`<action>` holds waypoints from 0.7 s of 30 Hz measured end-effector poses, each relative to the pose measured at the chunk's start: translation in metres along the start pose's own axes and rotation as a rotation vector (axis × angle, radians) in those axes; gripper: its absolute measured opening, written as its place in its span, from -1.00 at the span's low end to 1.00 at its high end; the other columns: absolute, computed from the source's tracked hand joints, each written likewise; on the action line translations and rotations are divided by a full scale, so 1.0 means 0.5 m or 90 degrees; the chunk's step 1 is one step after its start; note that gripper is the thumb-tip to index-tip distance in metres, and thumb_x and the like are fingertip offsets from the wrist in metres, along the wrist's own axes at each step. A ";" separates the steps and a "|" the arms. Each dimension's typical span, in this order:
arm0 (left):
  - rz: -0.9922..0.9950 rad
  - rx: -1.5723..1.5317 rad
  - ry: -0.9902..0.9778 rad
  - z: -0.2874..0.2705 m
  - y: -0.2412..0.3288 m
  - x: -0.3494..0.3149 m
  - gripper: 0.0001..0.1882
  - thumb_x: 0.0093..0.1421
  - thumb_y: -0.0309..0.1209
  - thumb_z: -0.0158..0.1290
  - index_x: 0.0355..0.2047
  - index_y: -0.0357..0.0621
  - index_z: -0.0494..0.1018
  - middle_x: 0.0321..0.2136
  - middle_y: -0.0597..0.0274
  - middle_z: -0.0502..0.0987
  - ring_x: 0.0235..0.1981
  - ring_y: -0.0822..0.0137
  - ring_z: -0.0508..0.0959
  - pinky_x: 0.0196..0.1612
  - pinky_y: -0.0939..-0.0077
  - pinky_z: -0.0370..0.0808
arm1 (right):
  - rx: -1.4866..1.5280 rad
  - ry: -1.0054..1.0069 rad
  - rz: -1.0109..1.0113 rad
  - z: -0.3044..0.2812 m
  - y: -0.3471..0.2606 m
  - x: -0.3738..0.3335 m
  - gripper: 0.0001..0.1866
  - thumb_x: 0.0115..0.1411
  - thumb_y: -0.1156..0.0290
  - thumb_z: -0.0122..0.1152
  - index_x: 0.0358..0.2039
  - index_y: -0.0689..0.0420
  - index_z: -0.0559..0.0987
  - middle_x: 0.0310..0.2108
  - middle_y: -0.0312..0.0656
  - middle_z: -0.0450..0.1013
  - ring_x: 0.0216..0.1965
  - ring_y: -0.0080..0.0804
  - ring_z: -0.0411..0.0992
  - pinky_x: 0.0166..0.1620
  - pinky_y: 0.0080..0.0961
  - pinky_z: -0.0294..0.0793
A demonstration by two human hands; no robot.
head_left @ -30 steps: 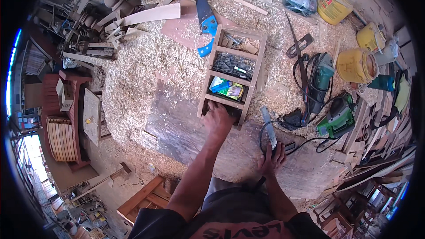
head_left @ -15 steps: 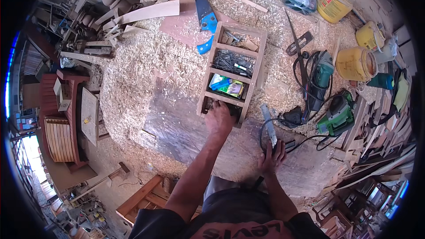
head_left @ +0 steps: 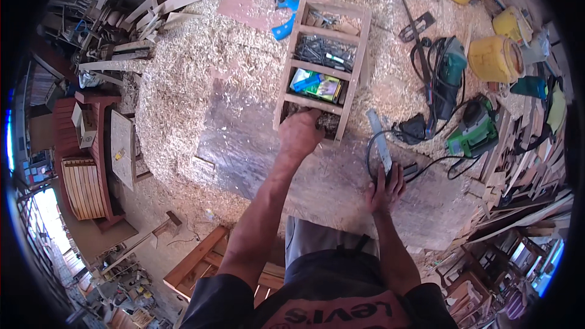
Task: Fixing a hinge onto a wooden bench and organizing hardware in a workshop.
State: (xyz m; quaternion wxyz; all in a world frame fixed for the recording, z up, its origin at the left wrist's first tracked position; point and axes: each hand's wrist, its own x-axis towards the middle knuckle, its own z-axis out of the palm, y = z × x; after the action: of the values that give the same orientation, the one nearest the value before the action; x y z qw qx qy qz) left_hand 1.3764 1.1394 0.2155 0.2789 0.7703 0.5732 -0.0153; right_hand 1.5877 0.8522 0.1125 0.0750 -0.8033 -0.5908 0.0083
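Observation:
A long wooden box (head_left: pixel 284 93) with several compartments lies in front of me. My left hand (head_left: pixel 298 134) is at its nearest compartment, fingers curled over small dark bits (head_left: pixel 329 123); whatever lies between the fingertips is hidden. The compartment beyond holds a green-and-yellow packet (head_left: pixel 326 88) and a blue object (head_left: pixel 306 81). Farther up, many nails (head_left: pixel 314 50) fill another one. My right hand (head_left: pixel 386 191) rests on the worktop with its fingers stretched out, by the near end of a flat metal strip (head_left: pixel 379 137).
A blue-handled handsaw (head_left: pixel 285 0) lies beyond the box. To the right are an angle grinder (head_left: pixel 450 70), a green power tool (head_left: pixel 474 131), a looping black cord (head_left: pixel 426 172) and yellow buckets (head_left: pixel 490 61). Wood shavings (head_left: pixel 177 91) cover much of the worktop (head_left: pixel 244 146).
The whole view has shifted, so the box and tools appear higher. My left hand has drawn back slightly toward the compartment's near left edge, uncovering more of its contents. My right hand stays by the strip.

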 end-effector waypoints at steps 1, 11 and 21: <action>0.000 0.003 -0.007 -0.001 -0.007 0.001 -0.50 0.00 -0.22 0.41 0.00 0.03 0.68 -0.11 -0.04 0.73 -0.07 -0.10 0.72 0.04 0.04 0.66 | -0.002 0.005 -0.002 0.001 0.002 -0.001 -0.28 0.41 0.00 -0.02 0.54 -0.09 0.34 0.57 0.13 0.11 0.55 0.24 0.06 0.42 0.30 0.08; 0.228 -0.089 0.011 -0.085 -0.073 0.000 -0.44 0.07 -0.59 0.31 0.15 -0.13 0.63 0.02 -0.14 0.70 0.04 -0.15 0.70 0.13 0.14 0.65 | 0.002 0.014 0.009 -0.002 0.004 -0.006 -0.28 0.39 0.01 0.01 0.54 -0.14 0.36 0.55 0.08 0.15 0.55 0.18 0.10 0.44 0.22 0.07; 0.251 -0.122 0.005 -0.143 -0.094 -0.002 -0.44 0.10 -0.67 0.28 0.16 -0.08 0.63 -0.01 -0.06 0.72 -0.06 0.10 0.75 0.03 0.29 0.67 | 0.012 0.031 0.009 -0.003 0.003 -0.009 -0.30 0.39 0.02 0.03 0.52 -0.16 0.39 0.56 0.03 0.16 0.56 0.15 0.08 0.44 0.17 0.07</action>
State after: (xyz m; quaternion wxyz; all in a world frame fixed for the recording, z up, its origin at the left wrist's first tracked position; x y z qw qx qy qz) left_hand 1.3130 1.1792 0.2571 0.3462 0.8376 0.4112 0.0967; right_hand 1.5878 0.8471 0.1132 0.0970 -0.8065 -0.5832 -0.0054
